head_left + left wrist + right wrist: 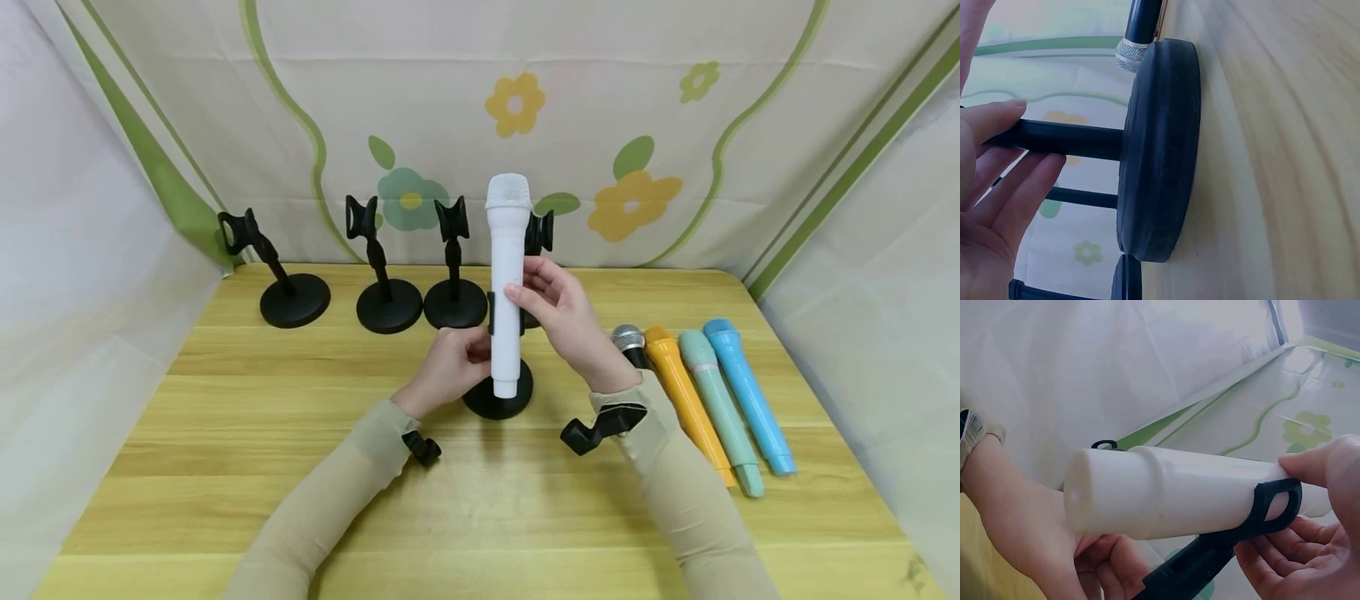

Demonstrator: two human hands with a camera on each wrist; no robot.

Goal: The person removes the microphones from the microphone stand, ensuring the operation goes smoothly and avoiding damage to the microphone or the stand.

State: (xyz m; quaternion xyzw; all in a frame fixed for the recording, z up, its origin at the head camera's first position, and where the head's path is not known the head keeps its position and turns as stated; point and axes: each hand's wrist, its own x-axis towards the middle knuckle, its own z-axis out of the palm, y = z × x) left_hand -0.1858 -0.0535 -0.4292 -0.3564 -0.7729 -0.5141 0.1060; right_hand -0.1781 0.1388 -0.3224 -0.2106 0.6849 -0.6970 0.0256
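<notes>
Hands meet at the middle of the wooden worktop (225, 467), and it's all about the white microphone (507, 283), standing upright in the clip of a black stand (498, 398). The right hand (558, 312) grasps the microphone's body, thumb and fingers curled round it just above the clip. The left hand (447, 367) wraps its fingers round the stand's thin post, low down near the round base. Far left, three more black stands (378, 283) line up along the flowered backdrop, with another partly hidden behind the microphone. Near right lie four microphones (705, 392) side by side: silver-headed black, orange, mint, blue.
</notes>
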